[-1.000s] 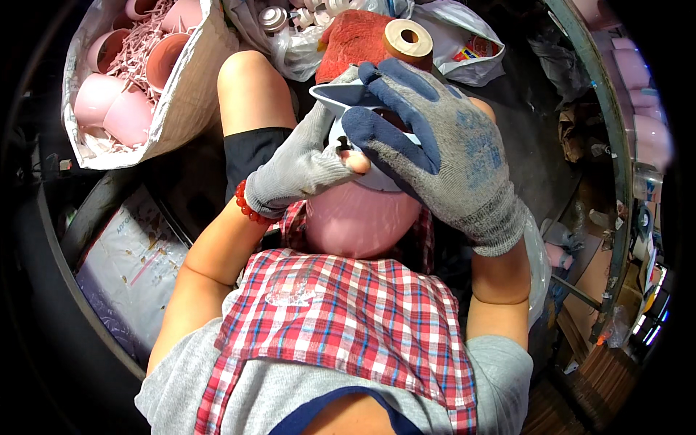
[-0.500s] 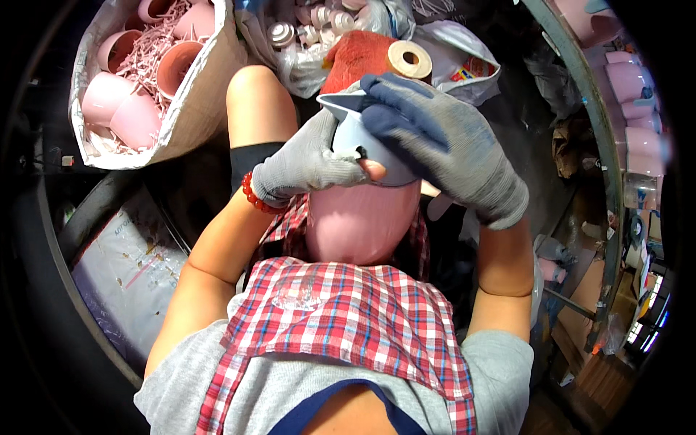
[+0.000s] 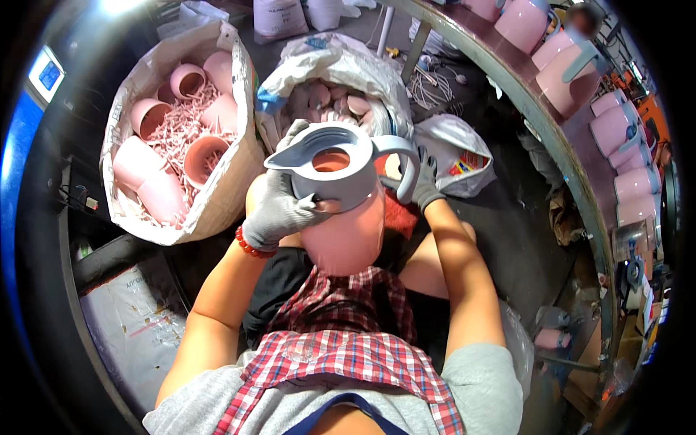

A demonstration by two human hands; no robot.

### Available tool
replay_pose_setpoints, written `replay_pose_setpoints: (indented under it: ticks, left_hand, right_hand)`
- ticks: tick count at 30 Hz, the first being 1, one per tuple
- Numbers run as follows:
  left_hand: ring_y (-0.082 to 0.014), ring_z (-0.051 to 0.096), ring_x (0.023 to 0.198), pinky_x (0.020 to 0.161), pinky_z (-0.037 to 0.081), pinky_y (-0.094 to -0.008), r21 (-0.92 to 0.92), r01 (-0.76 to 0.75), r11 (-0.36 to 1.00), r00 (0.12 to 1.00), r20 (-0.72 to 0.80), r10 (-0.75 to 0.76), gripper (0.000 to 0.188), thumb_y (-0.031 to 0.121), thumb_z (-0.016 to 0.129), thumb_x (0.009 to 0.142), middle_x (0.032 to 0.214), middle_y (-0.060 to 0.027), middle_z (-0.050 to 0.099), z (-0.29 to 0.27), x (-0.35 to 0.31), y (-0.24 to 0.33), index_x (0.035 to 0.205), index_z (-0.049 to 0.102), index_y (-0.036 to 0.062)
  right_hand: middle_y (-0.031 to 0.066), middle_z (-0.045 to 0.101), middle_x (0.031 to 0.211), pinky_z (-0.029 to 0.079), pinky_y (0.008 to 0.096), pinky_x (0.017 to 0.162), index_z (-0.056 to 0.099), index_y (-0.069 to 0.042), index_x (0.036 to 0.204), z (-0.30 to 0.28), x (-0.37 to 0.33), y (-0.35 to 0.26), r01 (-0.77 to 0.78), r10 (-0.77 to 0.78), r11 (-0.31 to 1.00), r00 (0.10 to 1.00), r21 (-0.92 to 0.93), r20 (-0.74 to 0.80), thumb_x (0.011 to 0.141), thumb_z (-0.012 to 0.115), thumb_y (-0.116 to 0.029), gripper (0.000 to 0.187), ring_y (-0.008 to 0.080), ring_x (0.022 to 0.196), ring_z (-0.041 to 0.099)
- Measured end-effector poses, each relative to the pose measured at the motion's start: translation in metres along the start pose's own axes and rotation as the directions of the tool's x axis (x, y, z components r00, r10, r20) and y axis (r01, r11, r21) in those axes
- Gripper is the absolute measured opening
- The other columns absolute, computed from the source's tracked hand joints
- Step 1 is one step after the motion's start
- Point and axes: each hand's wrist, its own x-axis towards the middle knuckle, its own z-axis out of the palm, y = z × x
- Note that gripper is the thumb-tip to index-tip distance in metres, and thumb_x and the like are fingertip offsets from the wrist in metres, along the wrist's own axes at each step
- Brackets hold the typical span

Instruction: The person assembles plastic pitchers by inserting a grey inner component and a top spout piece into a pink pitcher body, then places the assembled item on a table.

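Note:
My left hand (image 3: 279, 214), in a grey glove, is closed around the neck of a pink jug (image 3: 346, 243). Its grey-blue collar (image 3: 337, 190) carries a pouring spout pointing left and a curved handle (image 3: 409, 170) on the right. The round mouth faces up, showing the pink inside. My right hand (image 3: 429, 181), also gloved, is beyond the handle with its fingers stretched out, beside a cream tape roll (image 3: 392, 168) on a red cloth (image 3: 397, 217). The handle covers part of that hand, so whether it touches the roll is hidden.
A white sack (image 3: 246, 156) of pink jug bodies and shreds stands at left. Another bag (image 3: 341, 54) holds small pink parts. Right of it lies a white plastic bag (image 3: 453, 156). A curved bench (image 3: 580, 159) with several pink jugs (image 3: 522, 25) runs along the right.
My right hand has left the jug's collar and gone down beside the tape roll. My left hand keeps the jug, now showing its open mouth and handle. The view has shifted, revealing more bags.

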Motion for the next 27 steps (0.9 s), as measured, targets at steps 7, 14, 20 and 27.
replay_pose_setpoints:
  ticks: [7,14,20,27]
  left_hand:
    - [-0.0225,0.042,0.122,0.106,0.03,-0.0363,0.048,-0.167,0.985,0.969,0.193,0.155,0.114,0.035,0.087,0.056,0.129,-0.0148,0.044,0.023,0.055,-0.075,0.138,0.019,-0.0057]
    - [-0.0264,0.038,0.125,0.106,0.029,-0.0373,0.323,-0.218,0.921,0.936,0.336,0.104,0.11,0.035,0.084,0.056,0.133,-0.0166,0.039,0.037,0.064,-0.126,0.138,0.021,-0.0057]
    - [-0.0319,0.041,0.123,0.104,0.032,-0.0388,0.221,-0.094,0.971,0.937,0.348,0.012,0.109,0.041,0.082,0.055,0.131,-0.019,0.041,0.033,0.067,-0.116,0.137,0.026,-0.0033]
    - [-0.0393,0.026,0.132,0.108,0.023,-0.0431,0.355,-0.183,0.917,0.969,0.225,0.106,0.11,0.042,0.082,0.053,0.14,-0.0259,0.027,0.023,0.032,-0.125,0.138,0.026,-0.0005]
  right_hand:
    - [0.0236,0.044,0.128,0.035,0.0499,0.097,0.039,-0.005,0.133,0.0,-0.005,0.037,-0.183,0.127,0.899,0.979,0.397,0.162,0.071,0.058,-0.064,0.088,0.0409,0.117,0.043]
    - [0.0191,0.048,0.13,0.037,0.0335,0.101,0.042,0.005,0.131,-0.099,-0.014,0.128,0.107,0.22,0.65,0.921,0.753,-0.321,0.074,0.076,-0.03,0.075,0.0242,0.12,0.047]
    - [0.0147,0.05,0.121,0.046,0.037,0.089,0.044,-0.001,0.129,-0.265,-0.046,-0.01,0.596,0.011,0.662,0.6,0.455,-0.8,0.074,0.075,-0.015,0.065,0.0266,0.106,0.054]
    - [0.0124,0.052,0.122,0.044,0.0434,0.087,0.049,-0.011,0.128,-0.169,-0.015,-0.054,0.411,-0.385,0.909,0.77,-0.065,-0.509,0.074,0.062,-0.057,0.072,0.0317,0.107,0.053]
